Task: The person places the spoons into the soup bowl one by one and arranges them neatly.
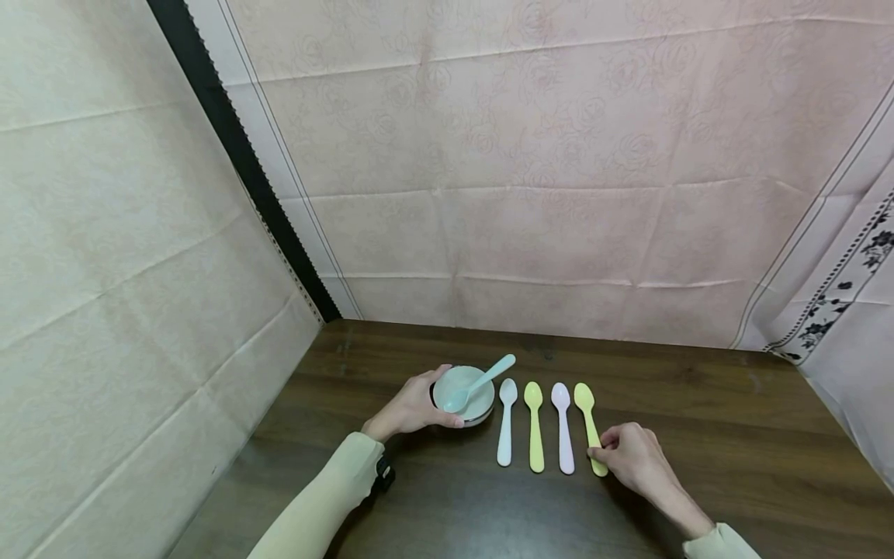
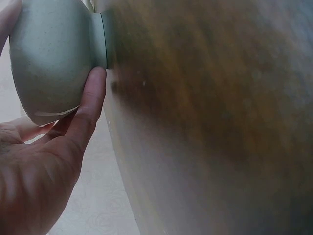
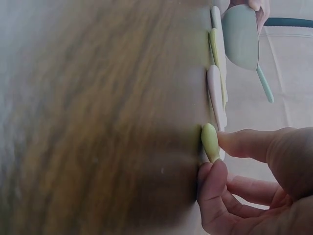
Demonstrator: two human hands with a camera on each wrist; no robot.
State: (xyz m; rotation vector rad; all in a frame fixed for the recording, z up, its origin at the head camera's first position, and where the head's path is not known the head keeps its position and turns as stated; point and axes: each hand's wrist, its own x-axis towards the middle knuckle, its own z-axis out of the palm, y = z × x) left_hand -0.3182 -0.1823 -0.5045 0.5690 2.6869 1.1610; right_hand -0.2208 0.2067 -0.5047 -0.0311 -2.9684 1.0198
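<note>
My left hand (image 1: pixel 414 404) grips a pale green bowl (image 1: pixel 452 380) from its left side, thumb and fingers spread around the wall. In the left wrist view, a fingertip presses by the foot of the bowl (image 2: pixel 54 58), which stands on the table. A mint-coloured spoon (image 1: pixel 497 368) leans inside it, handle over the rim toward the upper right. At the right end of a row of spoons, my right hand (image 1: pixel 632 458) pinches the handle end of a yellow spoon (image 1: pixel 585 404) between thumb and fingers. The right wrist view shows this handle end (image 3: pixel 210 139) close to the tabletop.
Between the hands lie a pale blue spoon (image 1: pixel 506 419), another yellow spoon (image 1: pixel 535 427) and a lilac spoon (image 1: pixel 563 427), side by side with bowls pointing away. The dark wooden table (image 1: pixel 545 512) meets a pale cloth backdrop (image 1: pixel 559 233) behind and another cloth (image 1: pixel 140 310) at left.
</note>
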